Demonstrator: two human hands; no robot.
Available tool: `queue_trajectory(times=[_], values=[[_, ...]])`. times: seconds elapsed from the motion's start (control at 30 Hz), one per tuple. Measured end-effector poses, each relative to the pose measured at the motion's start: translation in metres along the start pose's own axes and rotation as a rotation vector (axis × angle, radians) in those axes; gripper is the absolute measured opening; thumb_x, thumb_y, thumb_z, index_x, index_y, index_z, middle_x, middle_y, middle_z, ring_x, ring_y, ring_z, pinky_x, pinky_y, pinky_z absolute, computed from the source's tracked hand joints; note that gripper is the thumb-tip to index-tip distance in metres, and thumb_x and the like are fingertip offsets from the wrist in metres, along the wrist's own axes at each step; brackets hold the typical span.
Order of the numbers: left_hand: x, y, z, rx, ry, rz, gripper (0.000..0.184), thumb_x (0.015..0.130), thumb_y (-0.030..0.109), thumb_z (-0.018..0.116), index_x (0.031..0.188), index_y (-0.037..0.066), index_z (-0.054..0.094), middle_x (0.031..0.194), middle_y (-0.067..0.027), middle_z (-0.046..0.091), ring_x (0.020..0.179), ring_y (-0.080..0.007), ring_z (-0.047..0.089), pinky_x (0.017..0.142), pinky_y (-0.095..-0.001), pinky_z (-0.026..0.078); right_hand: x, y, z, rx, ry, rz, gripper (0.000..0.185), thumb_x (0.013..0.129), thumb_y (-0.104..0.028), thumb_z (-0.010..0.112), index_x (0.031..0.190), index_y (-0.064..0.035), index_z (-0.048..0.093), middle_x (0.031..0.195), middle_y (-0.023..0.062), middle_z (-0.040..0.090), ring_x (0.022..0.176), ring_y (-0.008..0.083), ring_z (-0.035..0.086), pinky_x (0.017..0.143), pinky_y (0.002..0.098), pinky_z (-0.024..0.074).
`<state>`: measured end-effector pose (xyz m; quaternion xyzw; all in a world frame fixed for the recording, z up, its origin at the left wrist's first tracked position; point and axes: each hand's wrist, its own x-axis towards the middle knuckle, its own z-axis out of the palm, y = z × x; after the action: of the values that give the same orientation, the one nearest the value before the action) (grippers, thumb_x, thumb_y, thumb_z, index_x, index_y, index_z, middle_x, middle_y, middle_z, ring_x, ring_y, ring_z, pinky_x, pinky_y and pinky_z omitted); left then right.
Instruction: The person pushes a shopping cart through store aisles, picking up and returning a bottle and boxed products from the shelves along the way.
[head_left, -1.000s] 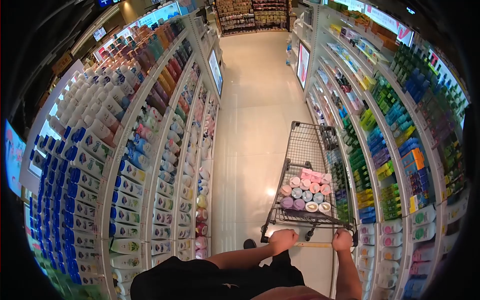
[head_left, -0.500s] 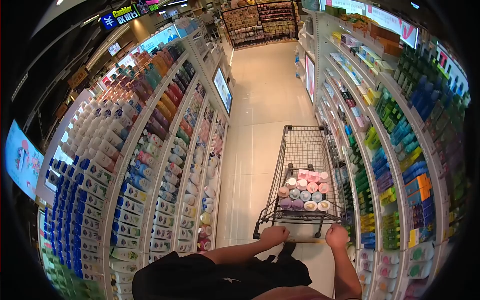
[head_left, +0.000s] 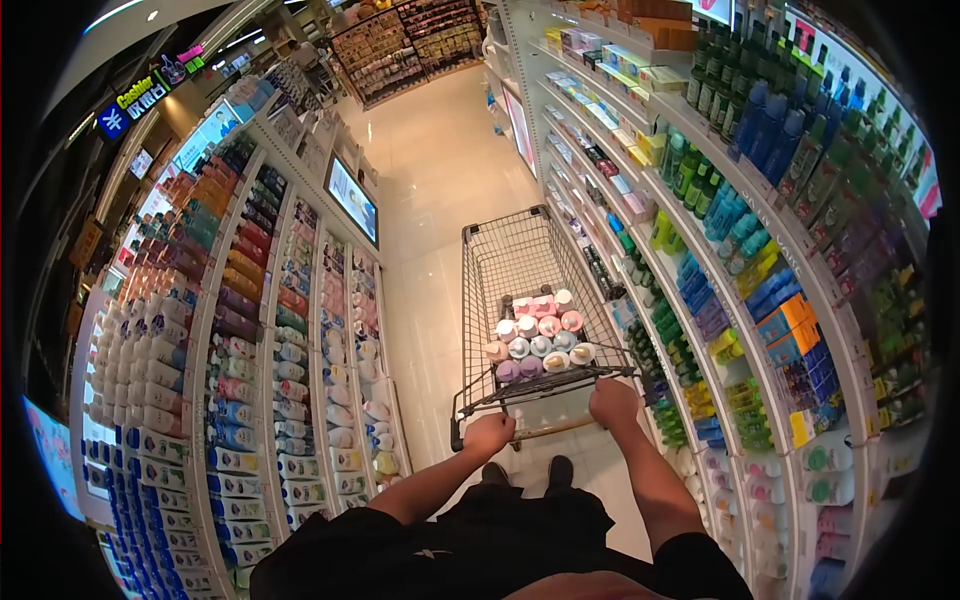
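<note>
A wire shopping cart [head_left: 500, 250] stands in front of me in the aisle. My left hand [head_left: 490, 432] is closed around the left part of its handle bar [head_left: 548, 432]. Farther along the same bar, at the right, my right hand [head_left: 613, 403] is closed in a fist. Inside the basket, at the end nearest me, several bottles [head_left: 541, 346] stand close together in rows. Their tops are pink, white, pale blue and purple. The fingers of both hands are mostly turned away from view.
Shelves of bottles [head_left: 235, 410] line the left side, and shelves of bottles and boxes [head_left: 735, 260] line the right, close to the cart. A pale tiled floor [head_left: 410, 190] runs ahead to a stocked rack [head_left: 410, 50]. A lit screen [head_left: 352, 200] ends the left shelving.
The view has swung to the right, so the cart and shelves sit farther left. Both of my shoes now show below the handle. My hands have stayed on the cart's handle.
</note>
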<state>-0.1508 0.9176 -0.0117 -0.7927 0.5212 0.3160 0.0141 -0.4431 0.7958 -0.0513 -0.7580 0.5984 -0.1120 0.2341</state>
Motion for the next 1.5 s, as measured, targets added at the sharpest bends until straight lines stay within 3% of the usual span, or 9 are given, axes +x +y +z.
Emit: queue_trajectory(times=[0.2, 0.33, 0.97, 1.5], values=[[0.035, -0.01, -0.031, 0.006, -0.046, -0.049, 0.051, 0.098, 0.045, 0.049, 0.107, 0.008, 0.083, 0.11, -0.0218, 0.08, 0.106, -0.0433, 0.076, 0.097, -0.0538, 0.059, 0.034, -0.014, 0.019, 0.028, 0.132, -0.105, 0.021, 0.092, -0.022, 0.059, 0.086, -0.0089, 0.075, 0.092, 0.0147, 0.077, 0.086, 0.0401, 0.075, 0.077, 0.0543, 0.0595], [0.061, -0.025, -0.049, 0.008, -0.09, -0.032, 0.052, 0.098, 0.045, 0.049, 0.106, 0.006, 0.083, 0.11, -0.0228, 0.08, 0.104, -0.0441, 0.076, 0.097, -0.0543, 0.059, 0.052, -0.034, 0.025, 0.009, 0.155, -0.109, 0.018, 0.09, -0.021, 0.061, 0.079, -0.0091, 0.068, 0.086, 0.0148, 0.073, 0.081, 0.0396, 0.073, 0.074, 0.0539, 0.059], [0.188, -0.128, -0.146, -0.051, -0.093, 0.212, 0.049, 0.098, 0.043, 0.049, 0.097, 0.007, 0.082, 0.101, -0.0216, 0.08, 0.095, -0.0444, 0.076, 0.086, -0.0575, 0.06, 0.15, -0.157, 0.066, -0.12, 0.104, 0.081, 0.02, 0.09, -0.021, 0.06, 0.084, -0.0075, 0.073, 0.087, 0.0197, 0.075, 0.084, 0.0447, 0.072, 0.076, 0.0588, 0.0578], [0.273, -0.132, -0.209, -0.085, 0.162, 0.269, 0.042, 0.097, 0.037, 0.054, 0.088, 0.006, 0.079, 0.085, -0.021, 0.078, 0.082, -0.0427, 0.077, 0.077, -0.0574, 0.061, 0.263, -0.189, 0.071, -0.142, 0.107, 0.064, 0.02, 0.09, -0.021, 0.06, 0.083, -0.007, 0.073, 0.088, 0.0191, 0.075, 0.085, 0.0429, 0.073, 0.077, 0.0572, 0.0587]])
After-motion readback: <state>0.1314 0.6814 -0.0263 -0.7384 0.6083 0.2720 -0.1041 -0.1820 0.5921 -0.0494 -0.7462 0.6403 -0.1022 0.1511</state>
